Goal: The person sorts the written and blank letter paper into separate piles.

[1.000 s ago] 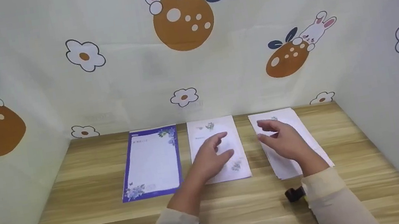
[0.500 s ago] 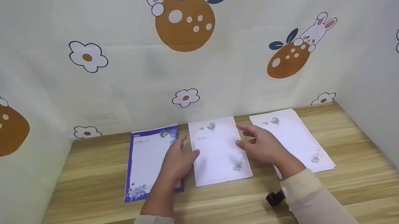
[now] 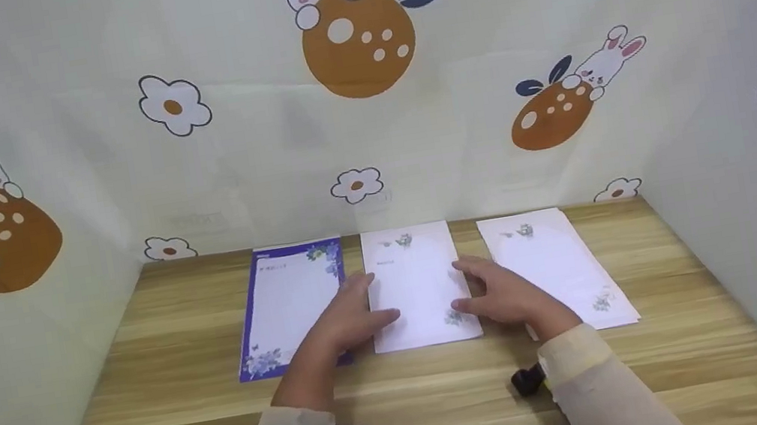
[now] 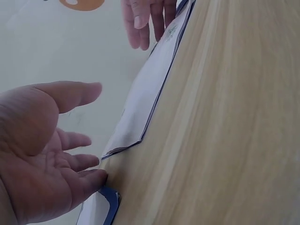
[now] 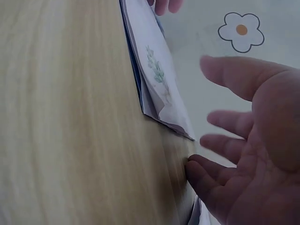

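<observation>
A stack of white floral paper sheets [image 3: 420,285] lies on the table between my two hands. My left hand [image 3: 352,317] is at its left side, fingers spread, thumb over the near left part. My right hand [image 3: 501,293] mirrors it on the right side. In the left wrist view, the left hand [image 4: 42,154] has its palm facing the stack [image 4: 145,93], little finger low by the table. The right wrist view has the right hand [image 5: 248,136] with fingers apart beside the stack's corner [image 5: 159,84]. Neither hand grips any paper.
To the left lies a purple-bordered sheet [image 3: 286,303] with blue flowers, partly under the left forearm. Another white floral stack [image 3: 548,254], its edges uneven, lies to the right. A printed curtain [image 3: 246,142] stands behind the wooden table [image 3: 447,407] and along both sides.
My left hand has moved left from above the middle stack to its left side. The right hand has moved left from the right stack. Both have since come slightly nearer me.
</observation>
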The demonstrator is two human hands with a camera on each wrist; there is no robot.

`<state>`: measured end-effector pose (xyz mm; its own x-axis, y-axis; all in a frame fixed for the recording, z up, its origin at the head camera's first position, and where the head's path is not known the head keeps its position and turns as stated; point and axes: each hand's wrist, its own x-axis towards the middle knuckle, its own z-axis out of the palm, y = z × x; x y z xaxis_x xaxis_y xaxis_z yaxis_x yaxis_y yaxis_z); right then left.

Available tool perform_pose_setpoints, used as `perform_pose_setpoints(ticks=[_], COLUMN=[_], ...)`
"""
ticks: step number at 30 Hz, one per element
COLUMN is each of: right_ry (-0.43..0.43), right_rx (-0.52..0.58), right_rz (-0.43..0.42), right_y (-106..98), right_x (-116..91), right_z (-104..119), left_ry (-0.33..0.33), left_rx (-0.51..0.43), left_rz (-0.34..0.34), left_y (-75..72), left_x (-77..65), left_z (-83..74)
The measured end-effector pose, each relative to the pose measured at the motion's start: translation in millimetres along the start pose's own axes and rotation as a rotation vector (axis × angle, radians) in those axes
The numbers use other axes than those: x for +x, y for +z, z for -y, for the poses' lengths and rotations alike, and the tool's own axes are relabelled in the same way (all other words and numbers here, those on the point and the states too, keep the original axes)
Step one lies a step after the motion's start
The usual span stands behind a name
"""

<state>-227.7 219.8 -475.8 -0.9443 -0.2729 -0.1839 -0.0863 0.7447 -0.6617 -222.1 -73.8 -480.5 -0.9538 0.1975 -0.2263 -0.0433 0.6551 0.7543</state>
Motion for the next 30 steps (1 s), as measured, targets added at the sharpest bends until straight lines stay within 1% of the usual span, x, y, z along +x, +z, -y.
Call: perform_pose_setpoints(ticks=[3,8,11,13,18,22,26,28,30], right_ry=[-0.038,-0.044,-0.043,-0.042,-0.053,-0.069,-0.077,-0.068,-0.055], right_rx=[-0.051,-0.122,-0.137,-0.135,-0.139,-0.141,-0.136,-0.139,-0.148], right_rz=[0.046,0.078,0.081,0.078,0.054,0.009,-0.046,-0.061,-0.069], right_y=[0,2,4,5,6,9,12,12,12], right_x=[-2,-6,-5,-5,-4,-2,-1,-1,-2], right_z=[-3,-4,-4,-3,-3,-3,-1,1,2], left_ry=[0.025,0.056,0.073,0.077,0.069,0.079,0.129,0.157,0.166], left_rx=[0.098,0.229,0.293,0.309,0.303,0.305,0.324,0.335,0.333], left_rz=[0.049,0.110,0.129,0.131,0.115,0.079,0.021,-0.003,-0.016], left_y=[2.1,4.6,5.3,5.7,7.2,9.2,8.8,7.3,6.0], left_x=[-2.7,-7.3,-9.3,-9.8,-9.5,-8.1,-8.2,-9.2,-10.3], left_z=[1.3,-0.1,-1.1,-1.3,-0.9,-1.1,-2.1,-2.3,-3.3])
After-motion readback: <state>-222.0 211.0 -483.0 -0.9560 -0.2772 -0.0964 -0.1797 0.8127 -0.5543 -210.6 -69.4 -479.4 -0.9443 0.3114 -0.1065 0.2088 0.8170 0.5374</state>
